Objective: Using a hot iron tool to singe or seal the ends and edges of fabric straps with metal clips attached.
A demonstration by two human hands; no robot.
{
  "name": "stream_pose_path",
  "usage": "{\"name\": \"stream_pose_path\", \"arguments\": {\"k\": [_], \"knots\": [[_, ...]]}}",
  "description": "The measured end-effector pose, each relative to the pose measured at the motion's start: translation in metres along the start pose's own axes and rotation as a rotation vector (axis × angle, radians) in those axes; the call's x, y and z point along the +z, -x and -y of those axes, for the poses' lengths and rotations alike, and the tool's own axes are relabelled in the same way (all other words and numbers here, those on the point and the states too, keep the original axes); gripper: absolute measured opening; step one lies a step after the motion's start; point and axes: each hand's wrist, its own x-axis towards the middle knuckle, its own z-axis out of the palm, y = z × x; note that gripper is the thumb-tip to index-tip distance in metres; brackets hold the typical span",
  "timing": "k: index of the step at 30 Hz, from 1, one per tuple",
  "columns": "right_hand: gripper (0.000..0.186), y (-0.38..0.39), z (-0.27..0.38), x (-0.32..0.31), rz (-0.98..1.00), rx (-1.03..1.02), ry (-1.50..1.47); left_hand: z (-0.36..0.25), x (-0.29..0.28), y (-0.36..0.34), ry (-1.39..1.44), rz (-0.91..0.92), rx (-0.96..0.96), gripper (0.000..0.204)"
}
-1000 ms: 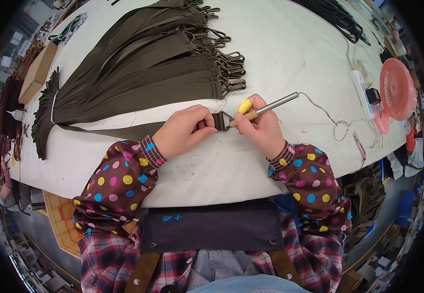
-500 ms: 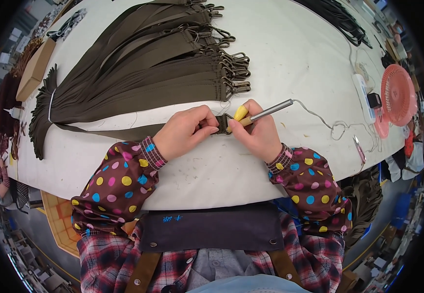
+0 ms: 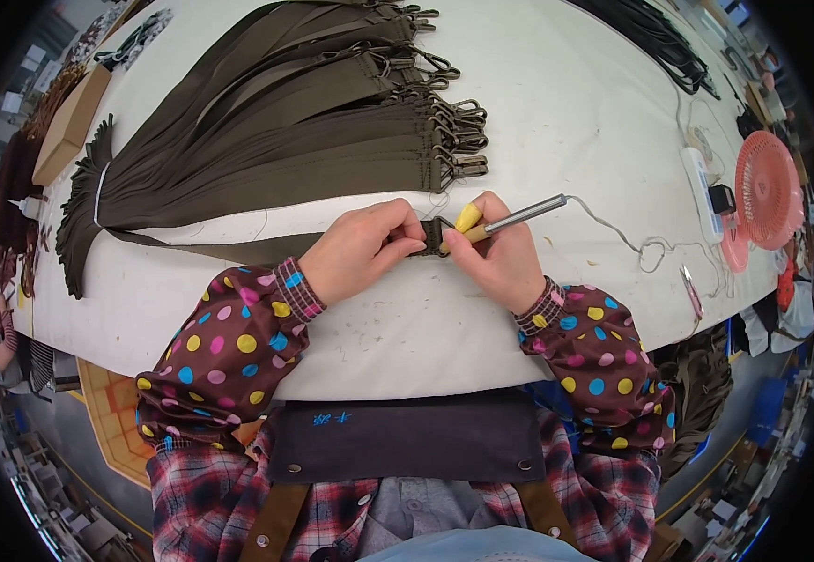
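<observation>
A dark olive webbing strap [image 3: 257, 252] runs from the tied bundle across the white table to my hands. My left hand [image 3: 362, 245] pinches it close to its stitched end, where a dark metal buckle or hook [image 3: 441, 234] shows. In my right hand [image 3: 503, 258] is a corded pen-shaped tool [image 3: 531, 212], silver at the back and tan toward the front. Its tip meets the strap end by the metal piece, partly hidden by my fingers. A yellow finger cot [image 3: 468, 217] covers one right fingertip.
Beyond my hands lies the bundle of straps [image 3: 323, 140] with metal hooks, tied by a white band [image 3: 100, 195]. At right are small snips [image 3: 691, 292], a white power strip [image 3: 700, 192], a pink basket [image 3: 768, 190] and the tool's grey cord [image 3: 604, 227]. A cardboard box [image 3: 72, 129] stands far left.
Both hands keep their hold, with the tool at the strap end. The whole view has shifted slightly; any movement of the tool is too small to make out.
</observation>
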Motion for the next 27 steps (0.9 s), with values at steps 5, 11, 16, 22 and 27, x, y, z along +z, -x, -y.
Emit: {"name": "stream_pose_path", "arguments": {"k": [5, 11, 16, 22, 27], "knots": [[0.023, -0.0001, -0.0001, 0.0009, -0.003, 0.002, -0.003, -0.0002, -0.0001, 0.0003, 0.000, 0.001, -0.007, 0.014], [0.023, 0.0001, 0.0001, 0.0009, -0.001, 0.001, 0.021, -0.0026, -0.0011, 0.0003, 0.001, 0.004, -0.017, 0.014], [0.023, -0.0001, 0.0005, 0.0011, 0.004, -0.001, 0.034, -0.0014, -0.0022, 0.0010, -0.033, 0.027, -0.016, 0.010], [0.023, 0.0001, 0.0001, 0.0011, -0.006, -0.011, 0.044, -0.0010, -0.0018, -0.0006, -0.037, 0.038, -0.023, 0.010], [0.024, -0.0015, 0.0016, 0.0013, -0.002, -0.007, 0.062, -0.0005, -0.0026, -0.0007, -0.031, 0.029, -0.018, 0.010]]}}
